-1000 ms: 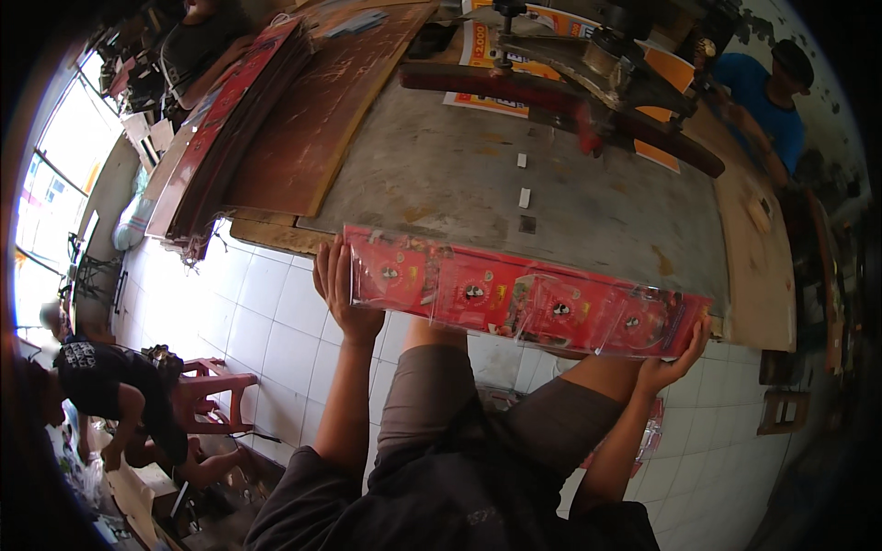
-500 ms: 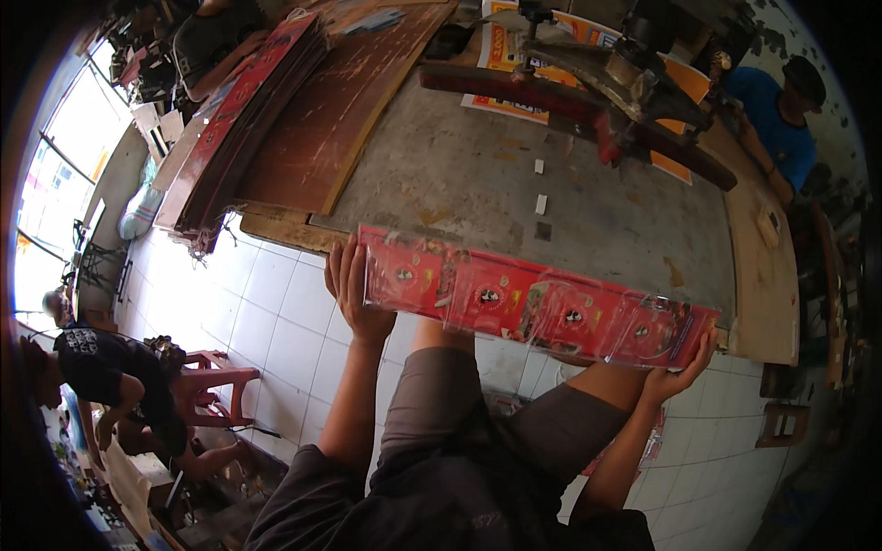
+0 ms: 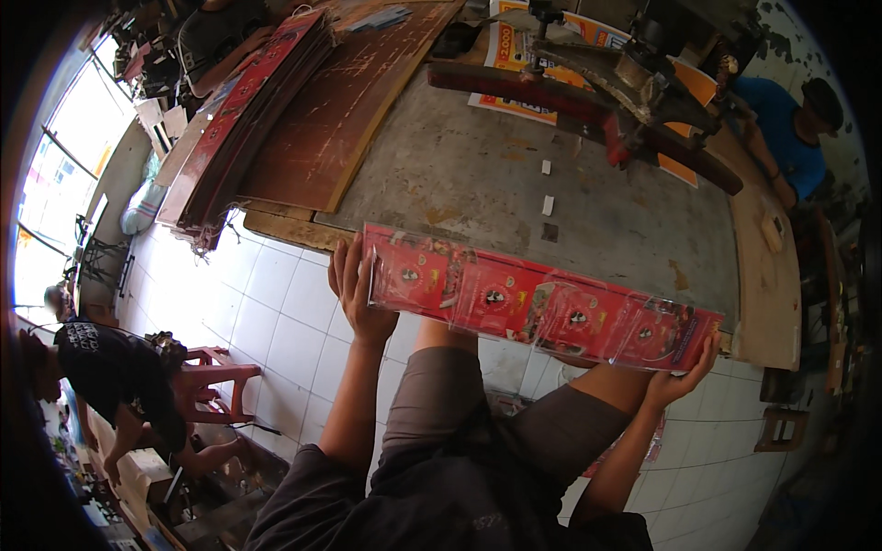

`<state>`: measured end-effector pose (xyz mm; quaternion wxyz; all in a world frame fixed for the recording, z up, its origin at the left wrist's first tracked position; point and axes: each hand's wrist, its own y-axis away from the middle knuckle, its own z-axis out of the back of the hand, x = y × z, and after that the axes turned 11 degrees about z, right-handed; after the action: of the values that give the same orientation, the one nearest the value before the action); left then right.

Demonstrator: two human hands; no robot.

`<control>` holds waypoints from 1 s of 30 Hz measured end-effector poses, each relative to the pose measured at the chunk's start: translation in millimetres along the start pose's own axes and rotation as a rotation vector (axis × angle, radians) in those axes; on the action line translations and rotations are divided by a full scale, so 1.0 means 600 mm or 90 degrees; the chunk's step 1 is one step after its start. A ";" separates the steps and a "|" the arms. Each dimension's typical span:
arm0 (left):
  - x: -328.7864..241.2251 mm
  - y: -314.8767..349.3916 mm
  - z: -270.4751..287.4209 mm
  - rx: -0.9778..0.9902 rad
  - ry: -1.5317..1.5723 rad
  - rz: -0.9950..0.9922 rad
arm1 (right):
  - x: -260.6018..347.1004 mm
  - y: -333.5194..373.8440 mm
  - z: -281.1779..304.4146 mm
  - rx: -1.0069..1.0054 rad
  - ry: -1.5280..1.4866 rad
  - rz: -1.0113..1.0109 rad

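A long, glossy red printed strip with clear plastic over it stretches between my hands at the near edge of the grey worktable. Repeated round emblems and food pictures run along it. I cannot tell whether it is one piece or a thin stack. My left hand is closed on its left end, fingers upright along the edge. At the other end my right hand cups the lower corner, fingers curled round it. The strip slopes down slightly to the right.
A red and dark metal frame stands over the table's far side, above orange printed sheets. At left lie a brown board and a bundle of red strips. Two small white pieces dot the table. People work at far left and right.
My hands and the strip stay almost in place, with the view shifted slightly. The person at lower left has moved an arm downward.
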<state>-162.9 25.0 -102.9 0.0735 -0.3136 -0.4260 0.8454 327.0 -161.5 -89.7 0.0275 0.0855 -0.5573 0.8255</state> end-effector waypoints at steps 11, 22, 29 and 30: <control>0.006 0.001 -0.006 -0.018 0.018 -0.035 | -0.008 0.003 0.003 0.013 -0.003 -0.020; -0.004 0.000 -0.006 -0.003 0.028 -0.011 | -0.005 0.001 0.009 0.019 -0.010 -0.040; -0.011 -0.001 -0.001 0.003 0.017 0.020 | 0.000 0.000 0.004 0.020 -0.024 -0.045; -0.010 -0.002 -0.002 0.005 0.000 0.024 | -0.002 0.002 0.002 0.016 -0.028 -0.046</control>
<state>-157.9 24.1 -99.9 0.0590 -0.3211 -0.4169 0.8483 328.3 -163.0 -90.6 0.0441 0.1239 -0.5436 0.8290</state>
